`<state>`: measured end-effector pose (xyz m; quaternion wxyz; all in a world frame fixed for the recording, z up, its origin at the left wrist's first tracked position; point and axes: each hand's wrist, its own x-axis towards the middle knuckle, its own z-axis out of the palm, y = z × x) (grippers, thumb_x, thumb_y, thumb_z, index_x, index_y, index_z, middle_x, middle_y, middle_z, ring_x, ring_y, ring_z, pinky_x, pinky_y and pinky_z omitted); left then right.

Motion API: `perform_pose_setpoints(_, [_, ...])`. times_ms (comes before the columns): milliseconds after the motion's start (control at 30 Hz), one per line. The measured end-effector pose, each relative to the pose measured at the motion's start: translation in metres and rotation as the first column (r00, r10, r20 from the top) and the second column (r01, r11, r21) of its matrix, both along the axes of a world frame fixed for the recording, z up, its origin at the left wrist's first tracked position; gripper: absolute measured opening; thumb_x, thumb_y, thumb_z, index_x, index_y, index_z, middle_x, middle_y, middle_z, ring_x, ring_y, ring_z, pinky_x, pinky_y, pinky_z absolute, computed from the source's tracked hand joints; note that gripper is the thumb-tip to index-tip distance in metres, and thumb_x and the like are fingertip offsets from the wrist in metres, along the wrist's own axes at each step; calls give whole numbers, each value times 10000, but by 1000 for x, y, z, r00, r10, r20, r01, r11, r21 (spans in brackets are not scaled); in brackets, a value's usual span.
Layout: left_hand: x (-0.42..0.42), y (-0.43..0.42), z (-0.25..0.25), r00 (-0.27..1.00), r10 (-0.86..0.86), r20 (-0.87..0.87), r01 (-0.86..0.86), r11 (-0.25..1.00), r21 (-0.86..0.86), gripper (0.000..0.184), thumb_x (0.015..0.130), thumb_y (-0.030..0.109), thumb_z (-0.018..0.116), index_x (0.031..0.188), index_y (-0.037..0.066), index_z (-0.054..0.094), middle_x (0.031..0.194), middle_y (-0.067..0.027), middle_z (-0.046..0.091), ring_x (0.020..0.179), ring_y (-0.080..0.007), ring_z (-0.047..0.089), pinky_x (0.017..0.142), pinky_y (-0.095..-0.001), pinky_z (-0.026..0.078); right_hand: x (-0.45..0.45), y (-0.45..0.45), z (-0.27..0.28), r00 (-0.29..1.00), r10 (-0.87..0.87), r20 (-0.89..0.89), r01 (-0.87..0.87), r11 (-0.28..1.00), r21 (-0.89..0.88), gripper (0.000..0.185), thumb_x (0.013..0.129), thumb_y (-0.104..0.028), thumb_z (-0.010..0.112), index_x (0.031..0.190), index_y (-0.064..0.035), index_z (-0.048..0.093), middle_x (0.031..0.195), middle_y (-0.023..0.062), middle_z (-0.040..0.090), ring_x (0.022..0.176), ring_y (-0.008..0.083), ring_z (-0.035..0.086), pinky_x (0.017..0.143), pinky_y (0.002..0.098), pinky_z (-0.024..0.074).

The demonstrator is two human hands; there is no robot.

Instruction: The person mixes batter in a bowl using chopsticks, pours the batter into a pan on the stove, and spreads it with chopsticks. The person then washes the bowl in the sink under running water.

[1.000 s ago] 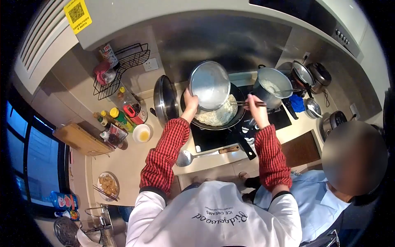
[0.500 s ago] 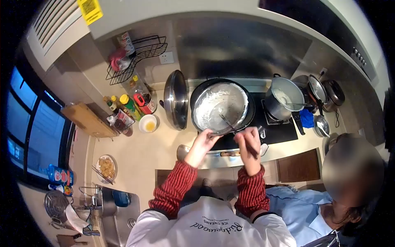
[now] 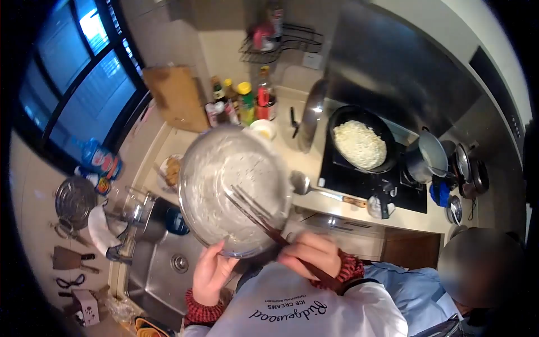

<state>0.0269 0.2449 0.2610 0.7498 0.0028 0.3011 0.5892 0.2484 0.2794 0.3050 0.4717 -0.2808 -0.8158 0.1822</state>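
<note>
My left hand (image 3: 212,272) grips the near rim of a large shiny bowl (image 3: 205,174), thumb against its edge. The bowl is tipped so its inside faces me, and whitish batter residue smears its wall. My right hand (image 3: 311,255) is closed around a pair of long dark chopsticks (image 3: 255,216), whose tips reach into the bowl. On the stove to the right, a black frying pan (image 3: 391,137) holds a broad, lumpy layer of whitish batter (image 3: 359,145).
Behind the pan's left side stands a lid (image 3: 312,118). A pot (image 3: 424,157) sits right of the pan. A ladle (image 3: 331,195) lies along the counter front. The sink (image 3: 151,275) is at lower left. A person in a blue shirt (image 3: 401,292) stands at my right.
The bowl has moved left from above the pan toward the sink, with the chopsticks still in it. The pan's batter is now uncovered. My view has turned left.
</note>
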Motion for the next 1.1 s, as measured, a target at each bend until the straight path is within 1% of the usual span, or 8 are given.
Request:
perform_pose_setpoints(133, [-80,-74,-91,956,255,147,-223,954,-201,345,818,-14,467,1154,-43,394,1163,-155,472,1065,-270,482,890,-424,453,-114,-3,-60,985,157,-67,-169,958,-230,99,747,-100,645,773,-34,576,693,92,465,564,243,501,490,320,394])
perform_pose_setpoints(467, [-245,-226,-227,727,166,-666,-481,816,-321,350,790,6,499,1130,-19,421,1019,-110,535,875,-206,554,759,-299,473,-334,-91,-222,747,661,67,-547,670,-502,228,753,-215,619,678,-41,492,768,112,465,627,295,539,543,382,432])
perform_pose_setpoints(533, [-251,-230,-212,-23,-142,-990,53,988,-143,329,816,45,481,1137,-9,438,1025,-115,544,878,-192,560,750,-284,470,-354,-105,-246,677,684,273,-534,711,-457,160,683,-169,635,713,-60,522,777,99,487,660,290,551,575,388,443])
perform_pose_setpoints(633, [-249,-229,-231,502,102,-859,-232,973,-20,254,844,104,463,1069,-7,502,1019,-122,562,884,-202,571,737,-296,482,-367,-115,-276,593,727,347,-536,678,-503,130,666,-146,605,759,-81,541,806,92,513,728,277,559,606,381,451])
perform_pose_setpoints(767, [-263,-227,-274,479,27,-878,-163,985,-59,265,865,175,449,1048,1,531,1033,-127,564,931,-218,564,744,-308,490,-374,-114,-319,442,801,403,-515,595,-617,145,700,-185,590,801,-84,563,822,106,539,763,285,561,642,387,457])
perform_pose_setpoints(833, [-262,-226,-302,872,180,-455,-309,923,-229,315,859,194,464,1103,-1,502,1057,-127,555,947,-233,562,767,-318,495,-371,-115,-329,412,815,409,-526,578,-624,152,705,-187,587,818,-86,572,826,110,542,764,290,562,652,392,457])
perform_pose_setpoints(933, [-262,-230,-362,723,49,-689,-202,969,-144,352,863,224,446,1137,8,484,1082,-131,545,962,-239,557,802,-333,484,-368,-113,-330,308,810,499,-438,586,-681,167,713,-168,571,861,-90,580,878,110,551,799,296,565,674,405,457])
perform_pose_setpoints(1100, [-259,-231,-381,887,116,-447,-246,938,-245,398,861,293,432,1152,25,483,1107,-130,536,973,-232,552,824,-346,470,-365,-116,-349,306,786,537,-356,618,-701,245,705,-169,563,934,-80,565,921,149,559,850,317,563,713,416,454])
